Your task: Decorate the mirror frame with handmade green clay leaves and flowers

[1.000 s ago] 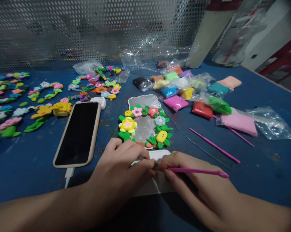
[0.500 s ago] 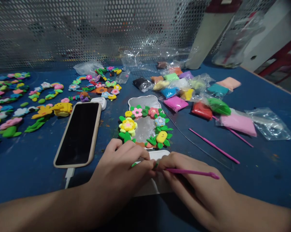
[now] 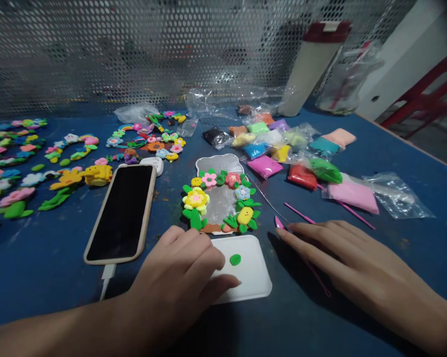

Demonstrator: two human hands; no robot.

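Observation:
A small green clay leaf (image 3: 235,260) lies on a white board (image 3: 253,277). Over the board's left part is my left hand (image 3: 186,270), fingers curled, with a gap between thumb and forefinger and nothing between them. My right hand (image 3: 342,265) is spread low over the table, its fingertips at a pink tool (image 3: 279,222) whose thin shaft runs beneath the hand. Just beyond the board lies a small mirror (image 3: 219,204) framed by clay flowers and leaves, including a yellow flower (image 3: 196,199).
Left of the mirror lies a phone (image 3: 121,213) with a cable. Clay pieces (image 3: 65,177) cover the far left. Bagged clay (image 3: 265,167), another pink tool (image 3: 300,212) and a thin wire are to the right. A bottle (image 3: 308,69) stands behind.
My hands have parted. The right one has moved right and laid the pink tool down on the table. The green leaf now shows on the white board, and my left thumb and forefinger have opened.

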